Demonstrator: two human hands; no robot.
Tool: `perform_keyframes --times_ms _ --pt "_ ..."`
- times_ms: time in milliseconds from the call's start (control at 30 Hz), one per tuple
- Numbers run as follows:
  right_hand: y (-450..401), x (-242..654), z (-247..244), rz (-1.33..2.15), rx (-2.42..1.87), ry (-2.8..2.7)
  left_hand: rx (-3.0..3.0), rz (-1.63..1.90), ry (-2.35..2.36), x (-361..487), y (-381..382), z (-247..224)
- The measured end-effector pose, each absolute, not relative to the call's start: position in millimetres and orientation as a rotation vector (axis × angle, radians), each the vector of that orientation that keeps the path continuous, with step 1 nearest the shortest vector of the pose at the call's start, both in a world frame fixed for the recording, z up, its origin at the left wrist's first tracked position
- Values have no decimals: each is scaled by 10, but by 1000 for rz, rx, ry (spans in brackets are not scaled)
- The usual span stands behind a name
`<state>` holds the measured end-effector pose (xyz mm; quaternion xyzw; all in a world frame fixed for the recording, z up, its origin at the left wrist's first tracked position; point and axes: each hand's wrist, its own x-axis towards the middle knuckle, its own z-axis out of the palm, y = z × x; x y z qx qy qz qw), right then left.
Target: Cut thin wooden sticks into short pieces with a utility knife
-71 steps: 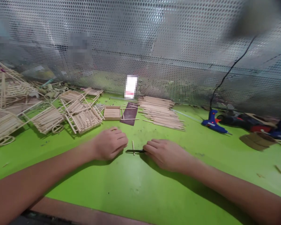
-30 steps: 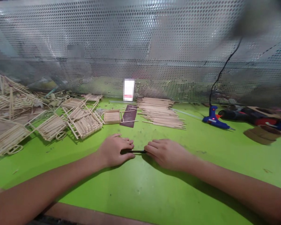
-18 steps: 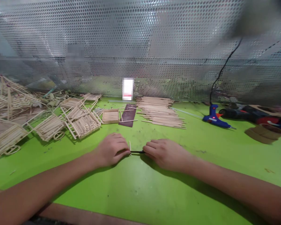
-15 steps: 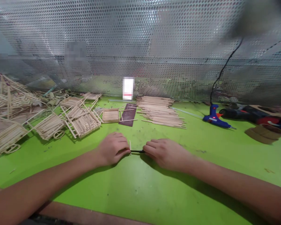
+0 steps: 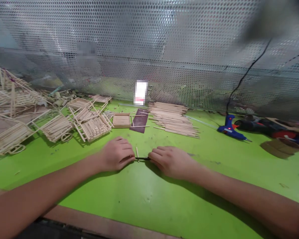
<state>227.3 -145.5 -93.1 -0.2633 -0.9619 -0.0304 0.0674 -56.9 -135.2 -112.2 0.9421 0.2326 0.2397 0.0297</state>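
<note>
A thin black strip (image 5: 142, 158) lies across the green table between my two hands, with a short wooden stick (image 5: 137, 154) standing crosswise at its left end. My left hand (image 5: 116, 154) has its fingertips on that end, against the stick. My right hand (image 5: 173, 162) pinches the strip's right end. Fingers hide both ends of the strip, so I cannot tell what kind of tool it is.
Wooden stick cart models (image 5: 57, 127) fill the left of the green table (image 5: 149, 202). Ahead lie a stick tray (image 5: 121, 120), a dark board (image 5: 139, 120) and a stack of sticks (image 5: 173, 119). A blue glue gun (image 5: 230, 132) sits right, before a perforated metal screen (image 5: 149, 43).
My hands have moved closer together, and the left hand now reaches the strip's left end. The wooden stick shows at its fingertips. The view has tilted slightly.
</note>
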Motion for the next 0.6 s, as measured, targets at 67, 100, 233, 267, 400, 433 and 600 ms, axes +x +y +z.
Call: perform_keyframes --times_ms 67,100,233,267,400,433,600 --pt "-1462 2285 -936 -89 -799 -2893 2907 767 716 -582 -1326 -1106" --pt "-1462 2291 -939 -85 -799 -2890 2896 783 737 -594 -1307 -1097" --pt "-1459 2321 -951 -94 -804 -2890 2877 779 880 -655 -1231 -1072" --pt "-1460 2327 -953 -99 -814 -2890 2878 759 905 -660 -1225 -1067" --pt "-1476 2327 -954 -84 -855 -2886 2802 674 981 -581 -1286 -1035" --pt "-1481 2322 -952 -84 -862 -2888 2775 644 993 -539 -1315 -1028" --pt "-1490 2289 -941 -126 -859 -2919 2727 517 970 -348 -1389 -1057"
